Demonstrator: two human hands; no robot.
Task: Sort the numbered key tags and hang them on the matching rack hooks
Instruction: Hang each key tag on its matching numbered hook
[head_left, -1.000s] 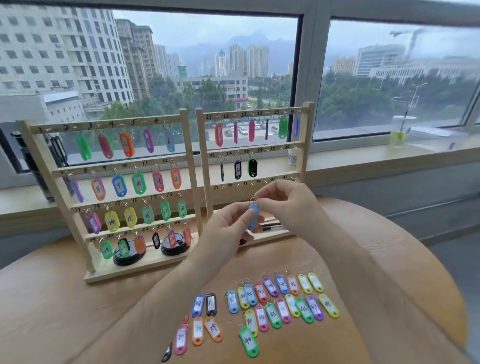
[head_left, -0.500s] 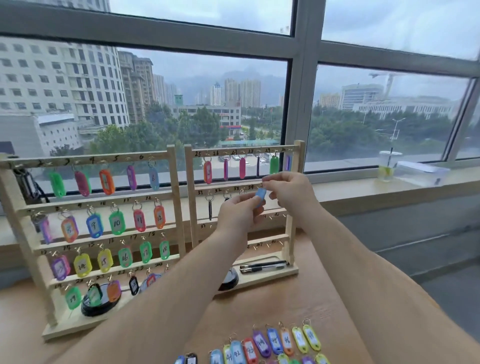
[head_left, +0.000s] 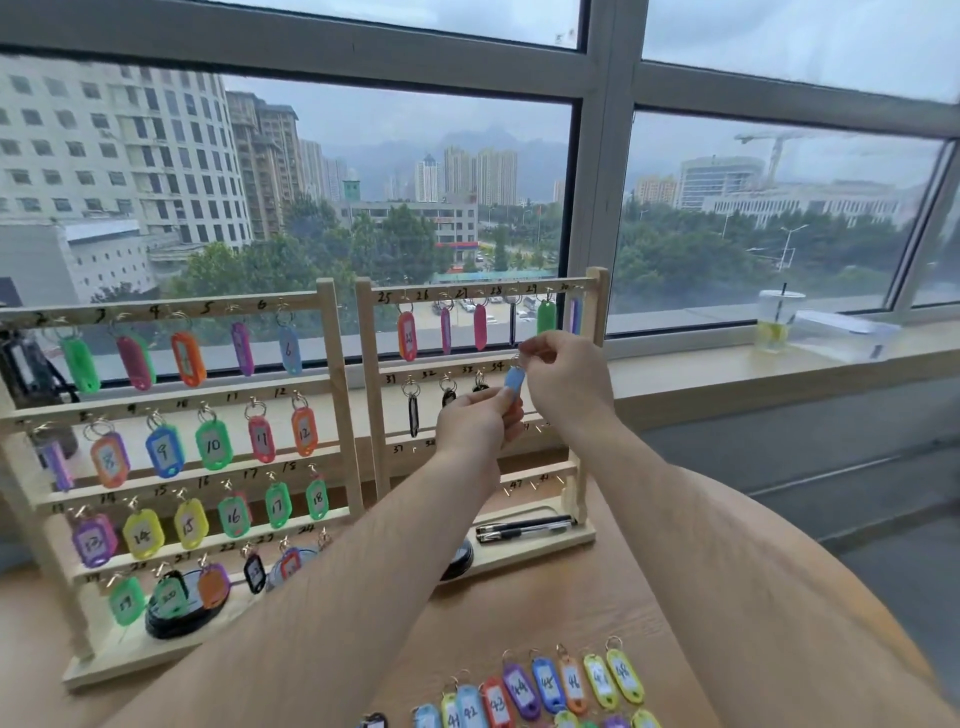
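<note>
The blue tag (head_left: 514, 378) is small, light plastic. It is stiff and a bit smooth, so it could slip or spin if I hold it loosely. It will not break easily. The thin metal ring (head_left: 516, 358) on top is the tricky part, because it wobbles. The best way is to hold the flat body steady and guide the ring by its rim.

That is how I hold it. My left hand (head_left: 478, 423) pinches the bottom of the blue tag with my fingers (head_left: 501, 397) curled close. My right hand (head_left: 563, 374) pinches the ring from above. The blue tag hangs upright between my hands, in front of the second row of the right rack (head_left: 600, 312), just beside the mark 34. I cannot tell if the ring is on a hook yet.

A second ago I held the blue tag low, near the bottom of the rack. Now it is up at the second row, and has been near there for half a second. My head has tipped up too, so fewer loose tags (head_left: 545, 686) show on the worktop (head_left: 597, 597).
</note>
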